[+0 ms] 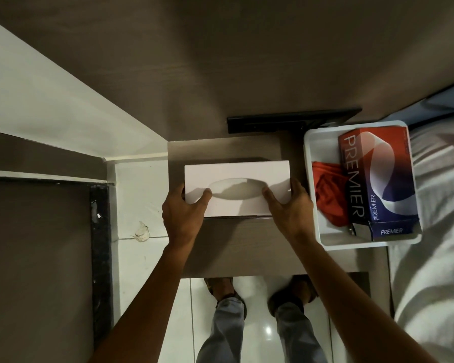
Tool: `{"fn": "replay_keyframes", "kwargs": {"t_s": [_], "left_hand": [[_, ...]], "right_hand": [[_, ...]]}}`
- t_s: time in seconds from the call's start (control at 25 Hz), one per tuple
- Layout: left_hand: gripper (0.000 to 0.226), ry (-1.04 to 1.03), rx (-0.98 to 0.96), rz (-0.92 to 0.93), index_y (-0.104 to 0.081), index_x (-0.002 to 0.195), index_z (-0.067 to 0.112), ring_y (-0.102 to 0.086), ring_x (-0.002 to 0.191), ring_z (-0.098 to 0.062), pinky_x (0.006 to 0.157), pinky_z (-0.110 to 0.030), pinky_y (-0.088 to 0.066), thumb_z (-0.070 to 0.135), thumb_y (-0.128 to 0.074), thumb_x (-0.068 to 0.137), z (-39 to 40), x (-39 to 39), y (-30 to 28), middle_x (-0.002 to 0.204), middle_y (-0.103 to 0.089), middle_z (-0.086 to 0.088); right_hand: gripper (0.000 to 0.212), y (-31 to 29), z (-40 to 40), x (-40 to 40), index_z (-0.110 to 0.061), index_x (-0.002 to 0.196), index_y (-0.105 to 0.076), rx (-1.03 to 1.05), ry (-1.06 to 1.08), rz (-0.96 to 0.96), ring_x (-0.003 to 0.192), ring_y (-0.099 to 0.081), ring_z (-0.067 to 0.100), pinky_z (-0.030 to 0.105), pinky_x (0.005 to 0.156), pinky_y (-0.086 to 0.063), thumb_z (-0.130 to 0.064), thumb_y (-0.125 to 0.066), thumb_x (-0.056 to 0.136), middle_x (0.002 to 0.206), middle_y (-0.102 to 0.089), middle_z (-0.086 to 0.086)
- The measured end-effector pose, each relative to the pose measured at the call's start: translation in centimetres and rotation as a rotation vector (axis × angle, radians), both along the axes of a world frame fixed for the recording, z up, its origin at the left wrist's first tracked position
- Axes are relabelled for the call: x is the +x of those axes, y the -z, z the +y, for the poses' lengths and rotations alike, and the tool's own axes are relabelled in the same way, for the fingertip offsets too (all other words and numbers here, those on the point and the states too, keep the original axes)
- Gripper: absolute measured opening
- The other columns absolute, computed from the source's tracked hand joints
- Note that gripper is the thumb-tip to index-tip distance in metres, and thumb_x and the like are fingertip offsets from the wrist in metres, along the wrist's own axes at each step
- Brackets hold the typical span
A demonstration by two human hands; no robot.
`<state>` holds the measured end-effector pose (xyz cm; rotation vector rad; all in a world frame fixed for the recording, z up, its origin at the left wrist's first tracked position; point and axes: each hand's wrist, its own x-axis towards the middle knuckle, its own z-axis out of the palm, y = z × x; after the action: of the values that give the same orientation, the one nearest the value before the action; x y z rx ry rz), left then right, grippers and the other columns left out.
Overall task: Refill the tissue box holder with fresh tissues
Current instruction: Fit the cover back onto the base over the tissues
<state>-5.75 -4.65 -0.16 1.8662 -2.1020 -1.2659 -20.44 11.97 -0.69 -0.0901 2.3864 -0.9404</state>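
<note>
Both hands clasp the white rectangular tissue box holder (237, 188) on the grey-brown wooden table (236, 247): left hand (184, 213) at its 9 o'clock end, right hand (290, 208) at 3 o'clock. Its long axis runs left-right; the red-and-blue cardboard tissue box (378, 179) lies nearer the right hand.

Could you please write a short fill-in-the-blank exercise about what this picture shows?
1. The left hand and right hand grip the ends of the white ____, whose top has an oval opening.
2. The white bin stands to the holder's ____.
3. The box in the bin is printed with the word ____.
4. Beside that box in the bin lies an ____ cloth.

Missing words: holder; right; PREMIER; orange
</note>
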Motion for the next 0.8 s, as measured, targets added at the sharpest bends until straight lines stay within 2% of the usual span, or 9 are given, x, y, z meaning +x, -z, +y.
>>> {"fn": "replay_keyframes", "kwargs": {"t_s": [0.32, 0.52, 0.64, 0.8], "left_hand": [[0.065, 0.087, 0.108, -0.077, -0.054, 0.143, 0.015, -0.066, 0.127, -0.032, 0.106, -0.042, -0.057, 0.047, -0.078, 0.091, -0.4, -0.8, -0.7, 0.14, -0.065, -0.008], [0.066, 0.096, 0.124, -0.108, -0.05, 0.147, 0.016, -0.062, 0.132, -0.035, 0.111, -0.046, -0.053, 0.042, -0.077, 0.093, -0.6, -1.4, -1.0, 0.144, -0.062, -0.01], [0.065, 0.098, 0.135, -0.095, -0.049, 0.147, 0.015, -0.062, 0.132, -0.035, 0.111, -0.045, -0.054, 0.04, -0.076, 0.094, -0.6, -1.7, -1.0, 0.144, -0.062, -0.01], [0.065, 0.111, 0.155, -0.104, -0.049, 0.147, 0.014, -0.062, 0.133, -0.036, 0.111, -0.045, -0.053, 0.041, -0.076, 0.094, -0.8, -1.7, -0.9, 0.145, -0.061, -0.011]], "right_hand": [[0.076, -0.1, -0.4, -0.5, -0.007, 0.145, -0.044, 0.012, 0.056, -0.111, 0.124, -0.063, 0.033, 0.024, 0.084, -0.046, -0.036, -0.082, 0.086, 0.138, -0.062, 0.015], [0.081, -0.3, -0.6, -0.7, -0.006, 0.145, -0.04, 0.054, 0.031, -0.134, 0.126, -0.06, 0.036, 0.03, 0.088, -0.045, -0.039, -0.083, 0.084, 0.138, -0.06, 0.016], [0.083, -0.2, -0.9, -0.8, -0.006, 0.143, -0.039, 0.072, 0.015, -0.129, 0.124, -0.06, 0.038, 0.035, 0.09, -0.049, -0.04, -0.084, 0.083, 0.136, -0.061, 0.017], [0.092, -0.2, -0.9, -1.1, -0.004, 0.148, -0.034, 0.111, -0.016, -0.149, 0.127, -0.057, 0.041, 0.043, 0.101, -0.05, -0.044, -0.083, 0.082, 0.138, -0.058, 0.02]]}}
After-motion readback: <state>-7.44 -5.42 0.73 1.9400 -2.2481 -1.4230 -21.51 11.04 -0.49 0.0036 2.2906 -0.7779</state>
